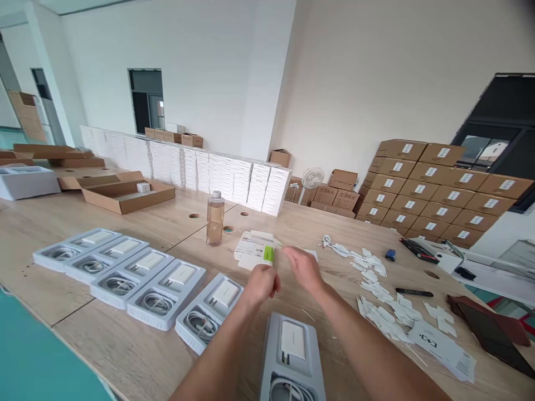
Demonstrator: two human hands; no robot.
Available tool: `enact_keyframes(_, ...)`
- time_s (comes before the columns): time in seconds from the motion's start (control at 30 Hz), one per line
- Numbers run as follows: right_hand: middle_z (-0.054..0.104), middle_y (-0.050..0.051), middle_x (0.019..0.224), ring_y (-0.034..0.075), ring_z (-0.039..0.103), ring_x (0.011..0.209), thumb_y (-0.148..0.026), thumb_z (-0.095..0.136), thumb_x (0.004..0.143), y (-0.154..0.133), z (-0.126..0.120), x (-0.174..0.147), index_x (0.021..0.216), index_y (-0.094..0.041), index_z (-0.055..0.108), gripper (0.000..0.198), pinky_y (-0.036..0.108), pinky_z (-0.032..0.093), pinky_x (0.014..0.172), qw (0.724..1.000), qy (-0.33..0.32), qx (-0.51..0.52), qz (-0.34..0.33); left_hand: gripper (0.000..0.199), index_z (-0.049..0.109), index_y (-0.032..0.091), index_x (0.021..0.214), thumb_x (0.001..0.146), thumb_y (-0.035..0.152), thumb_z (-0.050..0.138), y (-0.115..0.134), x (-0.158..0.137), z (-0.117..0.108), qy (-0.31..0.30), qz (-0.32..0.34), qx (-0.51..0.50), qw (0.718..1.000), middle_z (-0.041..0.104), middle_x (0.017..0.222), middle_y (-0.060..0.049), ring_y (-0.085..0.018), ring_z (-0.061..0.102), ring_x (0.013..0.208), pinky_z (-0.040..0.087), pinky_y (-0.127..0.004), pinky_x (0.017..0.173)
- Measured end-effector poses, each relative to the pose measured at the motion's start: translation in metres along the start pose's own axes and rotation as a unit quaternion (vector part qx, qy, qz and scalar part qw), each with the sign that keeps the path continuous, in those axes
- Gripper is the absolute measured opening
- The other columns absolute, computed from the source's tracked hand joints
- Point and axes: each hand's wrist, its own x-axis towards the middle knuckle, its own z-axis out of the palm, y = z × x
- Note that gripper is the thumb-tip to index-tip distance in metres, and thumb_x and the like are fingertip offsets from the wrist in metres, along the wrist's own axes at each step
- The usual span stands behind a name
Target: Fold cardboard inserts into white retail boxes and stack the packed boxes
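Note:
My left hand (262, 283) is closed with its fingers curled, at the near edge of a flattened white printed carton (249, 250) with a green patch (268, 254). Whatever sits in that grip is hidden. My right hand (304, 268) is just to the right, fingers stretched toward the carton; its fingertips appear apart from the left hand. Between my forearms lies a grey tray (314, 351) with a white charger (292, 340) and a coiled cable (288, 390). Another tray (236, 278), with charger and cable, is partly behind my left forearm.
Several similar trays (137, 303) line the left side. A bottle (215, 220) stands behind the carton, and an open cardboard box (125, 195) sits farther left. White paper scraps (384, 312), a black knife-like tool (413, 292) and a dark tablet (497, 334) lie right. White boxes (238, 178) are stacked behind.

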Motion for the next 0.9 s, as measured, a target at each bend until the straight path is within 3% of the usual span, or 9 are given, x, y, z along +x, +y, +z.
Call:
enact_keyframes(0.1, 0.060, 0.005, 0.128, 0.023, 0.052, 0.121, -0.032, 0.035, 0.095, 0.001, -0.031, -0.044, 0.122, -0.023, 0.061, 0.039, 0.041, 0.037, 0.104, 0.995, 0.095, -0.017, -0.033, 0.063, 0.058, 0.015, 0.082, 0.079, 0.067, 0.021, 0.008, 0.003, -0.011, -0.007, -0.036, -0.120, 0.992, 0.068, 0.078, -0.014, -0.022, 0.064, 0.064, 0.044, -0.031, 0.050)
enact_keyframes(0.17, 0.066, 0.002, 0.120, 0.023, 0.058, 0.115, -0.026, 0.044, 0.092, -0.003, -0.043, -0.086, 0.118, -0.029, 0.064, 0.033, 0.043, 0.042, 0.101, 0.982, 0.130, -0.033, -0.134, 0.074, 0.057, 0.013, 0.097, 0.075, 0.075, 0.023, 0.013, 0.001, -0.016, -0.038, -0.048, -0.245, 0.968, 0.069, 0.093, -0.018, -0.026, 0.067, 0.079, 0.050, -0.035, 0.059)
enact_keyframes(0.23, 0.069, -0.001, 0.113, 0.022, 0.063, 0.107, -0.019, 0.049, 0.089, -0.008, -0.050, -0.128, 0.118, -0.035, 0.062, 0.036, 0.043, 0.047, 0.096, 0.972, 0.078, -0.034, -0.218, 0.064, 0.059, 0.011, 0.101, 0.074, 0.067, 0.043, 0.017, -0.004, -0.017, -0.096, -0.071, -0.334, 0.935, 0.070, 0.095, -0.019, -0.029, 0.067, 0.084, 0.052, -0.039, 0.066)
enact_keyframes(0.3, 0.066, 0.000, 0.119, 0.026, 0.060, 0.111, -0.026, 0.054, 0.086, -0.012, -0.054, -0.160, 0.119, -0.035, 0.062, 0.035, 0.047, 0.045, 0.097, 0.971, -0.007, -0.012, -0.239, 0.045, 0.062, 0.008, 0.100, 0.070, 0.042, 0.062, 0.018, -0.010, -0.011, -0.146, -0.091, -0.344, 0.923, 0.071, 0.091, -0.018, -0.030, 0.068, 0.083, 0.052, -0.040, 0.071)
enact_keyframes(0.4, 0.057, 0.003, 0.132, 0.028, 0.050, 0.122, -0.036, 0.046, 0.090, -0.010, -0.065, -0.176, 0.119, -0.032, 0.061, 0.033, 0.048, 0.041, 0.101, 0.992, 0.002, 0.050, -0.115, 0.039, 0.064, 0.008, 0.101, 0.064, 0.017, 0.068, 0.019, -0.022, 0.010, -0.203, -0.082, -0.299, 0.929, 0.072, 0.093, -0.015, -0.028, 0.068, 0.082, 0.051, -0.040, 0.076)
enact_keyframes(0.47, 0.051, 0.004, 0.137, 0.026, 0.045, 0.127, -0.037, 0.042, 0.093, -0.002, -0.076, -0.172, 0.129, -0.032, 0.053, 0.038, 0.045, 0.041, 0.101, 0.997, 0.039, 0.065, 0.023, 0.041, 0.064, 0.010, 0.106, 0.065, 0.014, 0.068, 0.022, -0.032, 0.029, -0.264, -0.075, -0.254, 0.927, 0.071, 0.098, -0.015, -0.027, 0.068, 0.082, 0.051, -0.039, 0.077)
enact_keyframes(0.53, 0.052, 0.006, 0.136, 0.026, 0.047, 0.123, -0.040, 0.047, 0.091, 0.007, -0.089, -0.166, 0.134, -0.029, 0.048, 0.044, 0.043, 0.042, 0.099, 0.993, 0.006, 0.068, 0.098, 0.042, 0.065, 0.011, 0.108, 0.066, 0.013, 0.069, 0.026, -0.041, 0.045, -0.315, -0.087, -0.203, 0.923, 0.071, 0.101, -0.014, -0.027, 0.068, 0.084, 0.051, -0.037, 0.076)
enact_keyframes(0.77, 0.069, 0.003, 0.095, 0.019, 0.060, 0.083, -0.027, 0.050, 0.086, 0.015, -0.106, -0.166, 0.105, -0.022, 0.067, 0.026, 0.028, 0.045, 0.070, 0.987, -0.096, 0.090, 0.090, 0.040, 0.066, 0.013, 0.106, 0.067, 0.016, 0.069, 0.032, -0.049, 0.063, -0.373, -0.115, -0.159, 0.907, 0.070, 0.096, -0.010, -0.022, 0.066, 0.082, 0.050, -0.030, 0.072)
enact_keyframes(0.9, 0.065, -0.001, 0.076, 0.015, 0.055, 0.069, -0.022, 0.055, 0.078, 0.011, -0.098, -0.169, 0.087, -0.022, 0.065, 0.013, 0.024, 0.036, 0.059, 0.993, -0.071, -0.015, 0.098, 0.041, 0.064, 0.015, 0.110, 0.069, 0.020, 0.064, 0.024, -0.044, 0.066, -0.336, -0.159, -0.137, 0.918, 0.068, 0.081, -0.007, -0.020, 0.065, 0.070, 0.050, -0.030, 0.063)
